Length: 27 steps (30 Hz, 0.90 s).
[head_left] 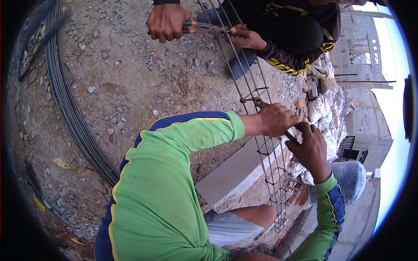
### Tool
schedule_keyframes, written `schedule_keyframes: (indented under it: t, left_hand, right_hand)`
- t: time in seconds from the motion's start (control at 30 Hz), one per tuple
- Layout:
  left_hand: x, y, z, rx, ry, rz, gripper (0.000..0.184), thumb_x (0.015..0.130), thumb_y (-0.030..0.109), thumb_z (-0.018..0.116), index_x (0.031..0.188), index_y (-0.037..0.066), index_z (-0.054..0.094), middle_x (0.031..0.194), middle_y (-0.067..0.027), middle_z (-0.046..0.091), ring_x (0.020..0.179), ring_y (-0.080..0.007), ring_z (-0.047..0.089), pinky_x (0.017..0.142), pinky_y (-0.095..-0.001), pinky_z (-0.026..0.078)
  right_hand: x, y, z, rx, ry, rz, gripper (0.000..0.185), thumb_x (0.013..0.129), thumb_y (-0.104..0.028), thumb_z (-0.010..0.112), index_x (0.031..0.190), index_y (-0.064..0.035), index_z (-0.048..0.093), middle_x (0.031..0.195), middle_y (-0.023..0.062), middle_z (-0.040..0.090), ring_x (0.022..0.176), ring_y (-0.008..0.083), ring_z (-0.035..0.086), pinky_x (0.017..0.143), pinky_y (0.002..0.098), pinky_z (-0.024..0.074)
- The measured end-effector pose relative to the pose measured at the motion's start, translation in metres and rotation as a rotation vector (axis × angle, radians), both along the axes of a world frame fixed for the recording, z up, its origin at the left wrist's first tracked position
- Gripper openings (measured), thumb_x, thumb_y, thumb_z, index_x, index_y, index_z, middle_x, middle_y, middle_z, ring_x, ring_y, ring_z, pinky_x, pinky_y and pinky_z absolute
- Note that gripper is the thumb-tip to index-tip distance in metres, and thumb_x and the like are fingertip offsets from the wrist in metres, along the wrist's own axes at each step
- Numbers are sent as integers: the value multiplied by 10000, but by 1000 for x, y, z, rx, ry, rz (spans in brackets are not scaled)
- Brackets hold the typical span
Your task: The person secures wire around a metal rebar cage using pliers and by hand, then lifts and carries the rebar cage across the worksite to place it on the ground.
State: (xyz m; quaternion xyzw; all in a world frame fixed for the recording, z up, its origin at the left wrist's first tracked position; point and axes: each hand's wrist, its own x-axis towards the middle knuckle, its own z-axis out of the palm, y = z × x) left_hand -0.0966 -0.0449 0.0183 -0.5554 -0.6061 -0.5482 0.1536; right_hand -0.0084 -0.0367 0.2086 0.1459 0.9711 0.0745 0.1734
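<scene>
One dark, pincer-like tool [260,103] lay against the long rebar cage [266,153]. The left hand [276,119] had its fingers closed over the tool; the right hand [311,148] curled its fingers tightly at a handle. Farther off, a co-worker's hand [168,22] gripped orange-banded pliers [204,30]. Steel rods [72,102] lay left.

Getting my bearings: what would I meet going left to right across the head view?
Curved bundle of dark steel rods, dark-sleeved co-worker's fist, that co-worker's other hand, green-sleeved left hand, green-sleeved right hand, translucent rounded container, pale blue sky.
</scene>
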Motion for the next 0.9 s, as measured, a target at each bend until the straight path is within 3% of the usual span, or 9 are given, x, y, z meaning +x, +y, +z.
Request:
schedule_keyframes:
  t: [0.07,0.13,0.23,0.33,0.4,0.6,0.73,0.87,0.9]
  left_hand:
    - [-4,-2,6,-28,-63,-68,332,820,162,606,1115,9,610,850,-117,668,794,-290,685,687,-397,528]
    - [-4,-8,6,24,-139,-76,370,825,155,606,1159,-4,593,876,-133,677,838,-289,694,742,-399,523]
    - [2,-20,3,129,-5,103,404,835,171,601,1196,-9,583,872,-115,669,877,-283,670,831,-402,488]
    - [7,-30,0,195,121,202,341,836,186,601,1125,6,615,863,-93,655,899,-272,643,855,-402,468]
    - [8,-27,-3,38,63,-30,304,818,204,614,1066,27,625,852,-75,648,880,-264,643,859,-393,461]
    - [21,-58,40,-520,259,-523,173,646,140,684,804,78,716,758,-116,706,755,-326,709,679,-442,559]
    - [56,-50,50,-794,369,-622,149,650,125,694,781,73,741,777,-109,717,768,-306,713,660,-433,562]
    - [60,-43,54,-975,373,-682,175,644,138,728,794,49,743,806,-107,721,817,-303,716,746,-421,561]
    - [53,-46,63,-1002,400,-661,175,644,138,728,794,49,743,806,-107,721,817,-303,716,746,-421,561]
  right_hand:
    - [-3,-14,-4,575,247,564,300,803,-193,730,1011,-1,628,690,150,630,634,340,644,600,450,492]
    - [4,15,-17,592,260,534,258,791,-184,728,959,-4,652,700,142,630,634,338,647,600,462,492]
    - [-4,31,-5,124,-62,-114,165,826,-189,726,838,-27,698,654,118,655,538,268,630,522,399,488]
    - [-5,40,8,-909,-134,-1097,287,916,-230,694,928,54,651,653,133,668,398,160,557,345,265,379]
    - [17,41,-12,-1148,-134,-1237,350,972,-286,632,1037,57,609,658,145,658,401,163,554,340,241,375]
    - [75,10,-21,-933,-76,-894,463,904,-323,732,1159,41,602,776,101,677,565,116,611,489,244,456]
    - [123,-8,-58,-480,-71,-350,566,843,-285,757,1260,37,553,862,150,701,716,310,673,733,388,540]
    - [155,-4,-96,-605,45,-545,432,926,-222,633,1255,47,556,739,158,674,682,294,666,692,377,537]
    - [163,-6,-101,-913,169,-729,363,941,-218,635,1177,52,582,730,132,648,620,236,617,618,355,504]
